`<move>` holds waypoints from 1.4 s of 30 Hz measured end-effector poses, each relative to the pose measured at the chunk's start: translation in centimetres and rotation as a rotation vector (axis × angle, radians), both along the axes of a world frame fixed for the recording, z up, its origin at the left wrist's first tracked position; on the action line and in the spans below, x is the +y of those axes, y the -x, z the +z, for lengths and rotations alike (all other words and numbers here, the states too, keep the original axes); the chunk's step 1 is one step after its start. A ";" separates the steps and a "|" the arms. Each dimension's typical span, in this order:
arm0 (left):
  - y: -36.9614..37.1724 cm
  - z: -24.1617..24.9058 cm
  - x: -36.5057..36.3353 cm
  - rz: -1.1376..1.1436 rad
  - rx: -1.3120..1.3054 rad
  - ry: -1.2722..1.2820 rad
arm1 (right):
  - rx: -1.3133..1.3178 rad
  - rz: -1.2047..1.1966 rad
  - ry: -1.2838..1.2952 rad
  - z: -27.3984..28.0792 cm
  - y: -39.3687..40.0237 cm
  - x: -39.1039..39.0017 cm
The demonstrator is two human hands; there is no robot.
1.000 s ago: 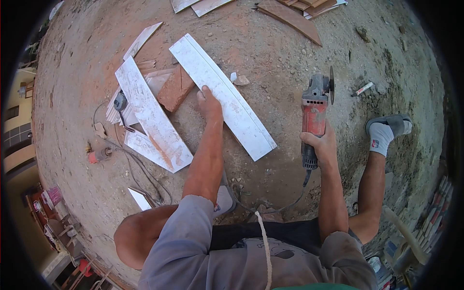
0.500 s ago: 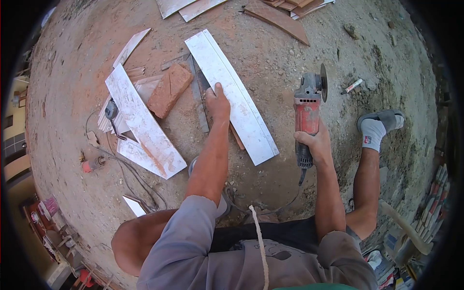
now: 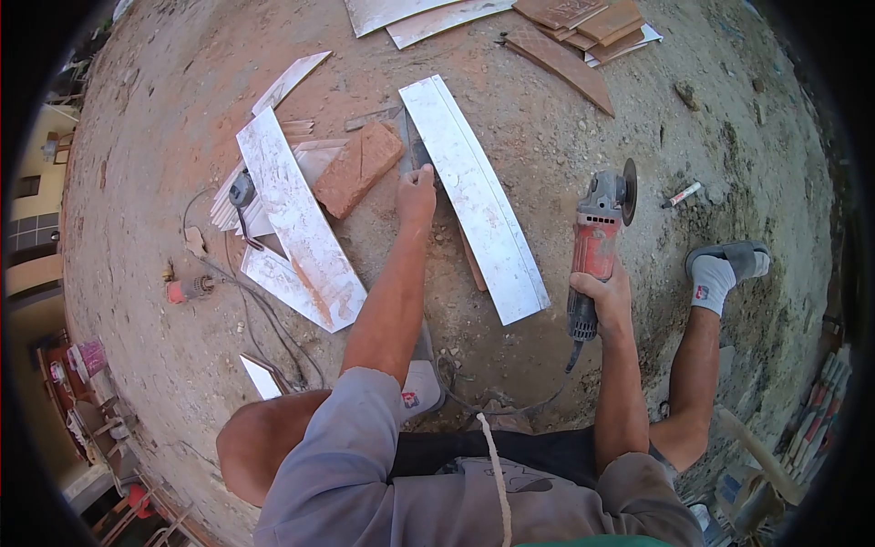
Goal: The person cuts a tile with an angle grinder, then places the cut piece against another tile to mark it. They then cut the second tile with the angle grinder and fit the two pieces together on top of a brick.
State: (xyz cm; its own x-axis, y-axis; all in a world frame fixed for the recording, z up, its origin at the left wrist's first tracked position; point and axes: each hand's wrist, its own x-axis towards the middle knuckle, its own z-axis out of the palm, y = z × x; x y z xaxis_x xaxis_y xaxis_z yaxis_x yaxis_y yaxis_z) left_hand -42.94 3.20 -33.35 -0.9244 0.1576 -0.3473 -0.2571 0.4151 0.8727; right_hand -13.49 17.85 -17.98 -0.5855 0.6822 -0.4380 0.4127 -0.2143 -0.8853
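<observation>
Since the earlier frames, long white tile (image 3: 476,196) has swung from a slant across the ground to a steeper line, and a dark strip (image 3: 412,146) beneath its left edge is now uncovered; left hand has shifted off the tile's face to that edge.

Left hand (image 3: 416,193): fingers curled at the tile's left edge, touching the tile and the dark strip. Whether they pinch the strip or only press on it cannot be told.

Right hand (image 3: 603,296): closed fully around the body of a red angle grinder (image 3: 597,239), held just right of the tile, disc (image 3: 629,191) at the far end, apart from the tile. Black cord (image 3: 556,383) trails from the grinder's near end toward the person's body.

Long white tile: lies on bare dirt ground (image 3: 547,100), far end toward the top of the view, near end just left of the grinder.

Brick (image 3: 359,169): just left of the left hand, resting on the tile stack.

Second white tile (image 3: 296,214): well left, stained reddish, lying over a stack of tile pieces (image 3: 301,155), with a small black tool (image 3: 242,193) on its left edge.

Marker (image 3: 682,194): on the dirt right of the grinder disc.

Offcuts, brown and white (image 3: 565,36): far edge of the ground.

Foot in grey sock and slide sandal (image 3: 725,264): right of the grinder.
</observation>
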 end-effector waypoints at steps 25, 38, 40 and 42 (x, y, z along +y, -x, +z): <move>-2.8 2.2 1.4 -0.180 0.089 -0.082 | 0.086 -0.113 -0.002 -5.7 3.2 -4.0; 10.5 6.0 -6.8 -0.622 0.620 0.846 | 0.134 -0.169 -0.053 -6.2 3.4 -4.6; 10.2 8.2 -5.8 -0.679 0.412 0.938 | 0.033 -0.150 -0.015 -6.3 3.0 -4.2; 9.6 8.7 -5.2 -0.605 0.399 0.898 | 0.049 -0.160 -0.037 -6.7 3.0 -4.2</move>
